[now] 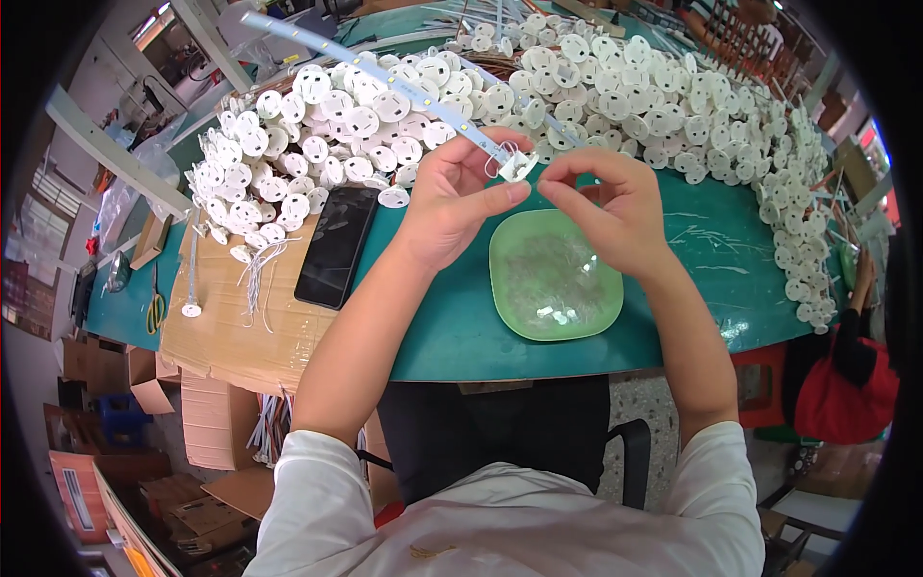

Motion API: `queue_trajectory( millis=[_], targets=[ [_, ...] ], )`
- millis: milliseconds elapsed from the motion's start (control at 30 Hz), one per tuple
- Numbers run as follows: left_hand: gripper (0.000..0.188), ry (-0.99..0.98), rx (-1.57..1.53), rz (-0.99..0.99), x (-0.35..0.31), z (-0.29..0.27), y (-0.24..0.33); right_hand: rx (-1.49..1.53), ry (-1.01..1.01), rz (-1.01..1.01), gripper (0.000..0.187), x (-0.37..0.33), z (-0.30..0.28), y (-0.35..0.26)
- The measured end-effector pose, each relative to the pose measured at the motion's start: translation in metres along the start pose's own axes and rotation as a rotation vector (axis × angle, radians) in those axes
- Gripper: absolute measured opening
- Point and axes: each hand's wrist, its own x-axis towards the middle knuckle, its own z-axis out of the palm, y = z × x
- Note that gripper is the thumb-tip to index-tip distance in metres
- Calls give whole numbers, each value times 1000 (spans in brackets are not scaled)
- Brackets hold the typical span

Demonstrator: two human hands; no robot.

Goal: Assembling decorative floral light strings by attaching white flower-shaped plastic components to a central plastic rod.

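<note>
My left hand (444,207) grips the lower end of a long LED light strip (385,79), which slants up and away to the far left. A small white end cap (518,167) with thin white wires sits at that end, by my fingertips. Just right of the cap, my right hand (615,207) is closed in a pinch; whatever is between its fingertips is too small to make out. Below the hands, a green bowl (558,334) rests on the table, holding many tiny pale pieces.
Heaps of white round caps (361,121) line the table's far side and curve down the right. A black phone (336,248) lies left, partly beside a cardboard sheet (207,337). Scissors (156,310) lie at far left. Another person's red garment (846,389) shows at right.
</note>
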Motion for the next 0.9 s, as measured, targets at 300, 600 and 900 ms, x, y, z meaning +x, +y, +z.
queue_trajectory(
  millis=[300, 600, 900],
  targets=[
    [46, -11, -97, 13, -4, 10, 2, 100, 146, -268, 14, -11, 13, -3],
    [45, -38, -245, 43, -4, 7, 1, -81, 226, -555, 18, -5, 15, -2],
    [47, -72, -293, 101, -6, 12, -2, -210, 335, -642, 17, -10, 16, -8]
  ],
)
